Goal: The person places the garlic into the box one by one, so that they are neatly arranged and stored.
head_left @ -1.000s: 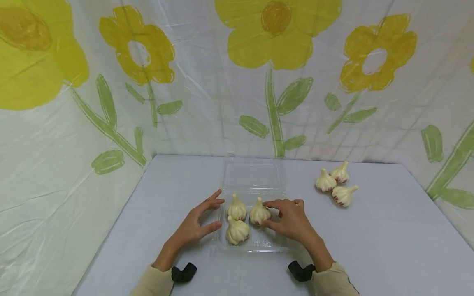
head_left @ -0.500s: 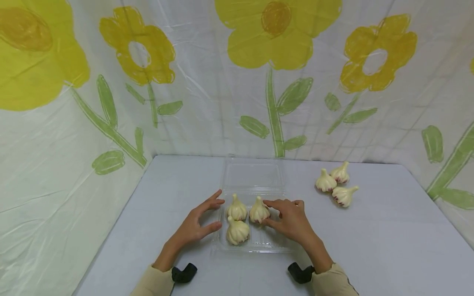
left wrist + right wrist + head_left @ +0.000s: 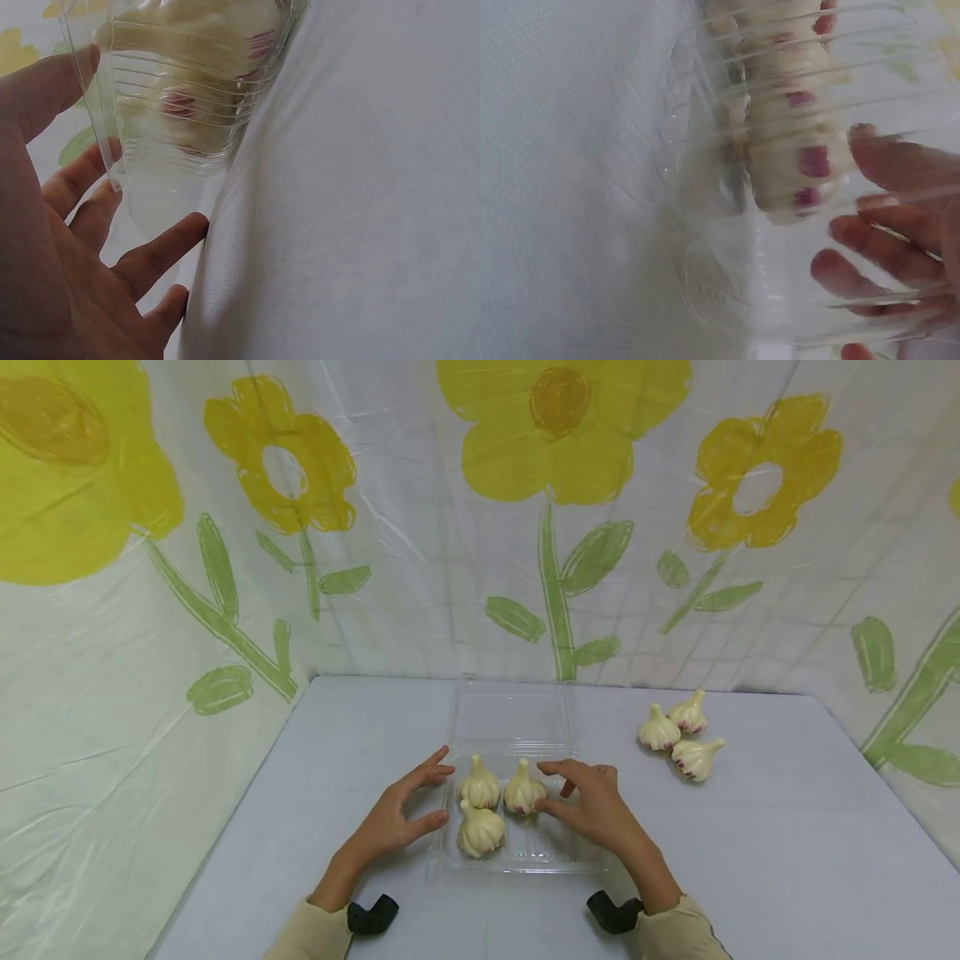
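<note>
Three garlic bulbs stand in the base of a clear plastic clamshell box (image 3: 551,866). Two are on its left side, a back bulb (image 3: 479,783) and a front bulb (image 3: 480,831); the third bulb (image 3: 523,789) is right of the back one. My right hand (image 3: 592,802) reaches over the box's right side, thumb and index finger spread beside that third bulb (image 3: 795,165), and grips nothing. At the box's left wall my left hand (image 3: 397,806) holds its fingers apart. In the left wrist view its fingertips (image 3: 90,60) lie along the clear rim.
Three more garlic bulbs (image 3: 693,760) lie grouped at the back right of the white table (image 3: 765,843). The box's lid (image 3: 513,714) lies folded back toward the flower-painted curtain (image 3: 420,568) behind the table.
My right thumb and index finger have let go of the third garlic bulb and moved slightly right. The bulb stays standing in the box. My left hand has not visibly moved.
</note>
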Motion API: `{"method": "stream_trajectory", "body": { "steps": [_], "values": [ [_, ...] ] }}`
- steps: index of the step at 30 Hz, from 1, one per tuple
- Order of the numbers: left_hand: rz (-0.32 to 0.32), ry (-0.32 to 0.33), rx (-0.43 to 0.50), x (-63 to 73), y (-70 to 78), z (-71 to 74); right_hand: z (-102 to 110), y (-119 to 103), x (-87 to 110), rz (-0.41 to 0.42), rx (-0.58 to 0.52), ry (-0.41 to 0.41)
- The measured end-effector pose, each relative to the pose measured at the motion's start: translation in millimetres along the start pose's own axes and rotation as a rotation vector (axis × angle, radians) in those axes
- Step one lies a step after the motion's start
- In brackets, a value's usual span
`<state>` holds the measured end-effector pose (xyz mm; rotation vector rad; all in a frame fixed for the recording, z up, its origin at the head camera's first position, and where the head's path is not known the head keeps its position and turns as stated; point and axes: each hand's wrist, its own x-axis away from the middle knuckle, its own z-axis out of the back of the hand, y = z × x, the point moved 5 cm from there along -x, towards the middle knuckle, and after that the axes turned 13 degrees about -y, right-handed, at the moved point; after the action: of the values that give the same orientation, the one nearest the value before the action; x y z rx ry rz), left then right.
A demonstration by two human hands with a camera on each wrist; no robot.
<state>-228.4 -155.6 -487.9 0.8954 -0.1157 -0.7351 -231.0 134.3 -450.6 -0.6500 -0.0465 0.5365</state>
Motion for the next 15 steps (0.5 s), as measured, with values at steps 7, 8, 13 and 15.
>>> {"method": "stream_trajectory", "body": {
  "steps": [7, 8, 13, 15],
  "values": [
    [0.01, -0.003, 0.015, 0.4, 0.8, 0.2, 6, 2, 0.1, 0.05, 0.025, 0.07],
    [0.01, -0.003, 0.014, 0.5, 0.9, 0.1, 7, 3, 0.2, 0.052, 0.027, 0.079],
    [0.003, -0.004, 0.014, 0.5, 1.8, 0.3, 12, 5, 0.9, 0.068, 0.014, 0.115],
    [0.005, -0.004, 0.019, 0.5, 1.9, 0.2, 14, 6, 1.1, 0.08, 0.011, 0.132]
  ]
}}
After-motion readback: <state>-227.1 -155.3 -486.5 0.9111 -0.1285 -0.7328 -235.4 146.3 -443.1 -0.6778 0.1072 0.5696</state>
